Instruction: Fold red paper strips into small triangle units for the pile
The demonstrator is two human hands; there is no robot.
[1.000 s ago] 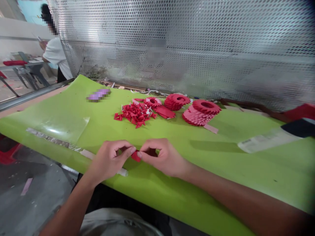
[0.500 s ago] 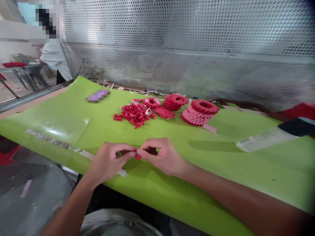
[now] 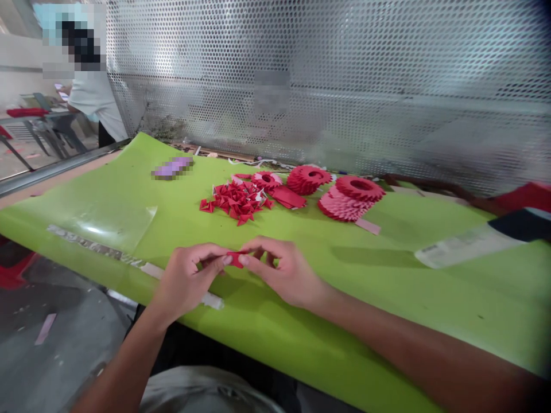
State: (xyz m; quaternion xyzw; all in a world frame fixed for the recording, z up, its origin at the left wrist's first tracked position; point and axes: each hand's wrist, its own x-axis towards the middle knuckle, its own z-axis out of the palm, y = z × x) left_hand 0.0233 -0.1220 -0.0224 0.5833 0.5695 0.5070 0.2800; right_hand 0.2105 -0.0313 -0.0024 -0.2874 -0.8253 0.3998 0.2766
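Note:
A small red paper piece (image 3: 235, 259) is pinched between my left hand (image 3: 186, 279) and my right hand (image 3: 287, 272), above the green table cover (image 3: 267, 338). Each hand grips one end of it between thumb and fingers. Beyond my hands lies a pile of folded red paper pieces (image 3: 237, 201), with a flat red paper stack (image 3: 289, 197) beside it. To the right stand a red ring of folded paper (image 3: 307, 179) and a taller pink and red ring (image 3: 350, 199). A smaller pink and red ring (image 3: 266, 180) sits behind the pile.
A white bottle with a dark end (image 3: 469, 244) lies at the right. A purple blurred item (image 3: 173, 167) is at the back left, and a clear plastic sheet (image 3: 107, 226) at the left. Perforated metal (image 3: 275, 74) borders the back. A person in white (image 3: 92, 100) stands far left.
The red paper piece has turned and now shows wider between my fingertips. My hands have shifted slightly and their fingers have changed position around it.

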